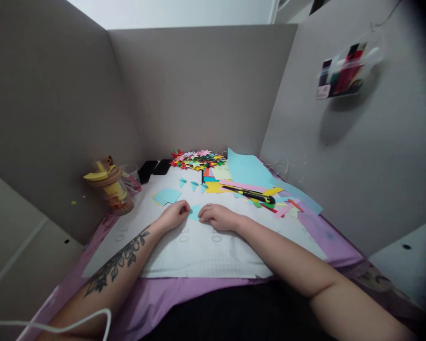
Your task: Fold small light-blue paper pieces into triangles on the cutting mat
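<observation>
A small light blue square of paper lies between my two hands on the white sheet. My left hand has its fingers curled together at the paper's left edge. At the right edge, my right hand grips the paper, its fingers bent down and a mark or ring on one. Just beyond them, folded light blue paper pieces stand in a short row. Left of these lies a small stack of light blue squares, with yellow paper peeking out beneath.
Folded paper stars are heaped at the back. A box cutter rests among paper strips at right, before a large blue sheet. A yellow-lidded cup and dark phone-like slabs stand left. Grey partitions enclose the table.
</observation>
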`<state>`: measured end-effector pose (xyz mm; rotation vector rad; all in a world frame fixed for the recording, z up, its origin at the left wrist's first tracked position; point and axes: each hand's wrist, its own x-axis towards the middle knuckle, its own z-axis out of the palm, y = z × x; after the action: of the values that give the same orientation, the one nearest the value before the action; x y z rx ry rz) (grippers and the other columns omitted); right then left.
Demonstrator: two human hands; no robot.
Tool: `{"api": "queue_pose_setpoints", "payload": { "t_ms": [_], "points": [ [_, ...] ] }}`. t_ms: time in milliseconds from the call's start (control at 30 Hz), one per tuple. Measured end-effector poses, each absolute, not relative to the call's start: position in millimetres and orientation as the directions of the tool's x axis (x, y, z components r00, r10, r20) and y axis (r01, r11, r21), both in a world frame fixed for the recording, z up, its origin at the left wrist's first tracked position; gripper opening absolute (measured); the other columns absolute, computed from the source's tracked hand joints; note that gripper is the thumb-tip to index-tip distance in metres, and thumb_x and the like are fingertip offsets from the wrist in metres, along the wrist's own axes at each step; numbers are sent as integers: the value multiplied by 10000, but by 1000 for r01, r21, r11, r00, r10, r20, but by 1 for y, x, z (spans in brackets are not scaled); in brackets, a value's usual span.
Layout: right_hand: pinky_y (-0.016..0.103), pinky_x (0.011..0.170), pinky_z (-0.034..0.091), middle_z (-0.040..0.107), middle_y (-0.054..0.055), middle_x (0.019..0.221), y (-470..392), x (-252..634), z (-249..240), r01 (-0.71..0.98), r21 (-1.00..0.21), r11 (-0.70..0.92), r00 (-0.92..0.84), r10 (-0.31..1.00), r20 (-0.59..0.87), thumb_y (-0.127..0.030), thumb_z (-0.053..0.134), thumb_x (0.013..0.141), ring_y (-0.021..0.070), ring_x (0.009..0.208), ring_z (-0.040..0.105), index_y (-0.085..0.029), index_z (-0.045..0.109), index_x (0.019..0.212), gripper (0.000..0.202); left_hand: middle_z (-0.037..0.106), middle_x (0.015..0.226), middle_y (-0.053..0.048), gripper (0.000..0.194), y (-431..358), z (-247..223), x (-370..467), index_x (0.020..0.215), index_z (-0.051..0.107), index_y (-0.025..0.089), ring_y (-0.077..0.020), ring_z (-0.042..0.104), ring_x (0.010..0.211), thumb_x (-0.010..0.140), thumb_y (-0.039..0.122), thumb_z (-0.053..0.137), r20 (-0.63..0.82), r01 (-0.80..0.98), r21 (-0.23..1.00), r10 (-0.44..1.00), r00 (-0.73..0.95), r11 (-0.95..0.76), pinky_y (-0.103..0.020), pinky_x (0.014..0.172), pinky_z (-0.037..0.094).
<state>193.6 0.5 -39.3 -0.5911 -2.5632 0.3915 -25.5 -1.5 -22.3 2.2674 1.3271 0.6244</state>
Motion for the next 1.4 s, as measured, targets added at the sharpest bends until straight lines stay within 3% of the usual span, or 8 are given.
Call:
{"api": "queue_pose_setpoints", "payload": {
  "t_ms": [333,500,633,833,1000,1133,1267,1400],
  "points": [
    [427,952,415,644,54,1124,8,199,-44,335,-266,904,-789,423,446,-34,484,757,220,1160,501,-200,677,966,329,564,658,17,139,-4,-25,-27,774,587,162,-117,500,613,695,126,478,178,667,624,905,387,-408,-217,583,374],
    [360,867,470,686,83,939,5,197,-35,229,-575,785,-536,595,599,-151,524,781,189,948,613,-174,681,843,171,591,750,-5,120,0,-29,-25,791,555,157,-127,543,699,726,148,454,292,543,757,932,216,-363,-242,677,435],
    [275,640,484,632,22,744,4,193,-31,100,-866,490,-315,841,440,-258,593,735,139,677,588,-157,617,769,109,637,855,-38,124,-7,-24,-11,879,503,161,-146,603,817,791,228,449,247,305,907,954,172,-290,-280,760,469],
    [240,637,445,588,-1,775,5,183,-35,31,-917,399,-365,858,361,-210,606,664,123,701,551,-155,581,875,219,572,673,24,218,-20,-20,4,861,458,168,-100,562,603,756,332,557,181,118,969,952,249,-215,-219,582,451],
    [287,694,450,612,33,837,2,181,-32,291,-783,550,-327,826,459,-186,561,741,151,764,556,-165,607,954,219,527,629,52,188,-17,-24,2,756,454,171,-70,494,519,672,255,599,171,184,957,948,267,-224,-190,513,400],
    [388,873,391,602,86,985,-5,181,-29,489,-450,747,-364,644,673,-247,542,819,213,976,496,-186,609,990,193,575,623,18,159,-11,-29,-3,781,591,142,-92,512,530,665,244,556,116,255,955,983,144,-150,-206,514,407],
    [417,887,339,585,110,1051,-11,175,-32,586,-139,798,-584,535,611,-304,554,832,247,1013,438,-192,585,1073,268,675,772,-49,273,-7,-36,-5,857,675,117,-125,582,626,635,259,604,24,110,994,1000,18,-25,-241,598,463],
    [370,810,333,611,91,997,-7,166,-35,636,15,772,-637,514,575,-203,468,881,224,942,443,-199,619,989,185,692,786,-67,287,-7,-38,-4,861,682,100,-136,616,664,598,212,655,-67,-49,997,998,5,67,-266,680,494]
  ]
}}
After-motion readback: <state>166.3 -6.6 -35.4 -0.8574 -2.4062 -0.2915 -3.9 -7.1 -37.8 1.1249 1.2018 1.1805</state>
